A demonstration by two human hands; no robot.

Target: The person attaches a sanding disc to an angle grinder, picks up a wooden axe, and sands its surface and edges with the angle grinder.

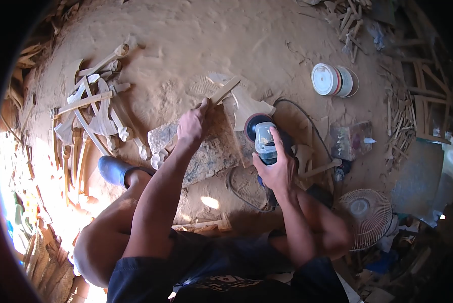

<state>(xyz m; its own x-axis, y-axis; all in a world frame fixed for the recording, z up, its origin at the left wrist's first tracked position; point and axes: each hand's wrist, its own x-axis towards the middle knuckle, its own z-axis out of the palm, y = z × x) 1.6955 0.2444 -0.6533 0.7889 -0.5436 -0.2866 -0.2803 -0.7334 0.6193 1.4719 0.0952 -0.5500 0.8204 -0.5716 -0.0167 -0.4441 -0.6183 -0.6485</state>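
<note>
My left hand (193, 123) is closed around a pale wooden bar (225, 90), whose flat end points up and to the right. A knobbed wooden end (158, 158) shows below the forearm; I cannot tell if it belongs to the same bar. In my right hand (278, 169) is an angle grinder (265, 140), with a finger along its top. Its dark round disc (256, 125) is at the edge of a pale, curved flat wooden piece (246, 107). The disc looks apart from the bar. Beneath my left hand lies a worn wooden block (206, 160).
Shaped wooden parts (97, 108) are heaped at left. A white bucket (326, 81), a stained box (351, 140) and a fan (364, 217) stand at right. A dark cable (307, 118) curves over the sandy ground beside the grinder. A blue shoe (113, 170) covers my left foot.
</note>
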